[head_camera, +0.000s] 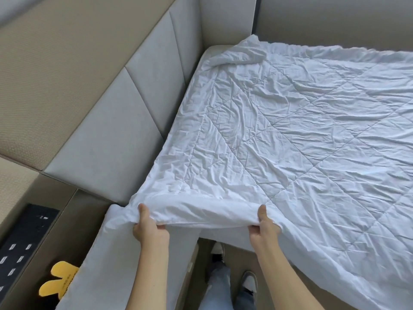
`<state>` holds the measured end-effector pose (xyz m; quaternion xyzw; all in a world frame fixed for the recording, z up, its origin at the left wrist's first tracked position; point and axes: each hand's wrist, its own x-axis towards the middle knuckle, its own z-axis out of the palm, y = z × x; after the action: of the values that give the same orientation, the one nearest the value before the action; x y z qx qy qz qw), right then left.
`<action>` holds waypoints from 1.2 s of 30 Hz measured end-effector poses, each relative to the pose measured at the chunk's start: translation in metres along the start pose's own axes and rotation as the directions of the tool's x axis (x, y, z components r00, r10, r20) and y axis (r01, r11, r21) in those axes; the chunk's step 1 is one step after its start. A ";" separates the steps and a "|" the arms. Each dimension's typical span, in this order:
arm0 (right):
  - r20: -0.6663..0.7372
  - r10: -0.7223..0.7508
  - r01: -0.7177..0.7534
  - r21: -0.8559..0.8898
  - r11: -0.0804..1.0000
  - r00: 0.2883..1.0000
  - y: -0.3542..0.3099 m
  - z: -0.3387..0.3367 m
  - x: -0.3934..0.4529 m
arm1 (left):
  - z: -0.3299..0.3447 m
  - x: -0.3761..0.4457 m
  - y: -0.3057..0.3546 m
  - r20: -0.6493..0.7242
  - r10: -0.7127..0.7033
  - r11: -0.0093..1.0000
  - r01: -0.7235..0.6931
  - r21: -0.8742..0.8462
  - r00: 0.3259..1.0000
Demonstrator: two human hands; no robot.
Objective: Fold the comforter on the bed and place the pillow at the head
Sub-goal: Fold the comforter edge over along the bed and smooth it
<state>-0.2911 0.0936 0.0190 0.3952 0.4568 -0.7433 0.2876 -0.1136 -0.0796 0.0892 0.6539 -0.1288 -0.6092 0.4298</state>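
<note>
Bedside stuff first, far left: a black panel (21, 249) with rows of small white labels, and a yellow plush thing (58, 279) poking up beside it. Next over is the grey padded headboard (107, 130), running along the bed's left side.

Then the left hand (148, 227), thumb on top and fingers curled under, pinching the near hem of the white quilted comforter (290, 121) close to its corner. The right hand (263, 227) has that hem clamped the same way, a bit along the edge. The comforter's spread flat over the bed, wrinkly, far corner bunched up by the headboard. No pillow in sight.

If it were me, I'd keep that hem taut between both hands, lift evenly and carry it straight across so the edges meet, then smooth out the bunched corner.
</note>
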 end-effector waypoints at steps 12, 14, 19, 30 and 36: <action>0.119 -0.416 0.433 -0.280 0.857 0.901 -0.086 0.148 0.009 | 0.165 0.032 0.056 0.083 0.019 0.999 -0.022 0.039 0.996; 0.147 -0.448 0.472 -0.309 0.826 0.882 -0.101 0.171 0.009 | 0.189 0.036 0.065 0.086 0.021 0.999 -0.025 0.041 0.996; 0.182 -0.511 0.542 -0.325 0.775 0.840 -0.136 0.224 0.011 | 0.252 0.038 0.083 0.101 0.025 0.999 -0.029 0.034 0.995; 0.180 -0.510 0.539 -0.364 0.760 0.841 -0.221 0.355 0.092 | 0.432 0.058 0.087 0.113 0.091 0.992 -0.100 0.075 0.989; 0.226 -0.447 0.498 -0.482 0.721 0.866 -0.236 0.440 0.193 | 0.533 0.129 0.064 0.014 0.106 0.987 -0.107 0.120 0.994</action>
<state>-0.7208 -0.2200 0.0805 0.1362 0.7133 -0.6557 0.2064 -0.5454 -0.4228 0.1059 0.6685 -0.2018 -0.5789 0.4211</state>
